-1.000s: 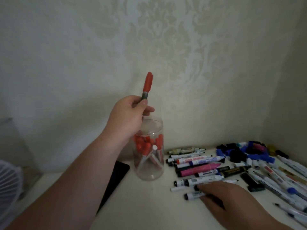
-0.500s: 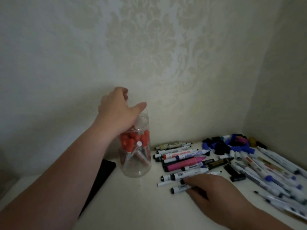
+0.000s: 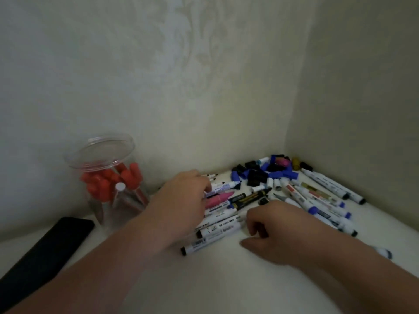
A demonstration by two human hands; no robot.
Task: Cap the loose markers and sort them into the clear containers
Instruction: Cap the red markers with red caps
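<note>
The patterned wall [image 3: 158, 75] meets a plain side wall at the right, and the pale table [image 3: 215, 279] fills the corner between them. Both bare forearms reach in from the lower edge. The left hand [image 3: 181, 200] lies back-up over the near end of a row of markers, its fingers bent down toward a white marker with blue print; the fingertips are largely hidden, so it cannot be told whether it grips anything. The right hand [image 3: 274, 227] rests on the table just right of that row, fingers curled under with the tips beside the marker ends; whether they pinch a marker cannot be told. A flat black object [image 3: 45, 250] lies at the left edge, near the clear container [image 3: 99, 152]. The container stands upright by the wall, well left of both hands, and holds a cluster of red-capped markers [image 3: 106, 182] standing on end. The row of markers [image 3: 217, 227] lies side by side between the two hands, mostly white barrels with black caps. A second spread of markers [image 3: 322, 196], white with blue or black ends, lies fanned out toward the right wall. A heap of loose caps [image 3: 260, 172], black and blue with one pink and one mustard, sits in the far corner. Within the row, a pink marker [image 3: 218, 198] lies just beside the left hand, touching a black and yellow marker [image 3: 249, 198].
</note>
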